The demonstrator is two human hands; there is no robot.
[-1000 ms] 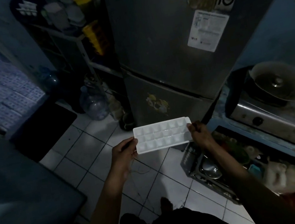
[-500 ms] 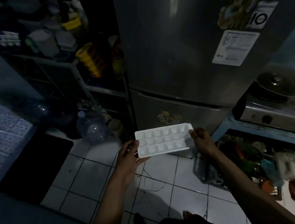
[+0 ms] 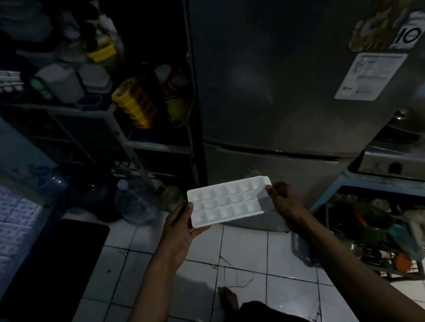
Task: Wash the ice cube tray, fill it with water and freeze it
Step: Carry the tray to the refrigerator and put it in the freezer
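A white ice cube tray with several square cells is held level in front of me, above the tiled floor. My left hand grips its left end, thumb on the rim. My right hand pinches its right end by the tab. Directly behind the tray stands a grey two-door fridge, both doors closed. The room is dim, so I cannot tell whether the cells hold water.
A cluttered shelf rack stands left of the fridge, with a large water bottle on the floor by it. A stove with a lidded pot sits to the right, over crates of items. A dark mat lies on the left.
I have stepped closer to the fridge and the view has tilted up along its doors. Both hands keep the same hold on the tray, which stays level.
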